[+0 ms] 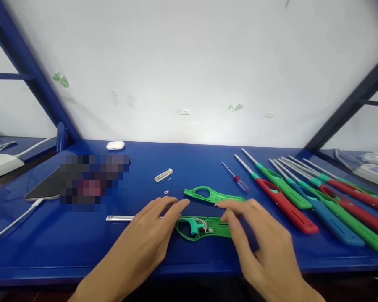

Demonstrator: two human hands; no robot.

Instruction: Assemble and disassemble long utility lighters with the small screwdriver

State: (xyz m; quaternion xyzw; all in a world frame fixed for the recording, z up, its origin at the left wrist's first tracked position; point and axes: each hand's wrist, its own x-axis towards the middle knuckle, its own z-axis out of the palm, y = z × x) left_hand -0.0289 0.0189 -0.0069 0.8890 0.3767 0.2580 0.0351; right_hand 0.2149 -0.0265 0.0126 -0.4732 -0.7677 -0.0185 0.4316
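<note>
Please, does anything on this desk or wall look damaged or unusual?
Yes: the wall behind the desk has scuffed-looking patches. One green lighter lies opened, with inner parts exposed, unlike the closed lighters on the right.

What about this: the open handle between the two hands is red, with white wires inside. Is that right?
Red is wrong: in the head view, the open handle between the left hand and right hand is green, with white wires inside.

The 2 casing halves are green, the trigger teal, the tube silver, the screwdriver handle purple and red, the bench blue.
</note>
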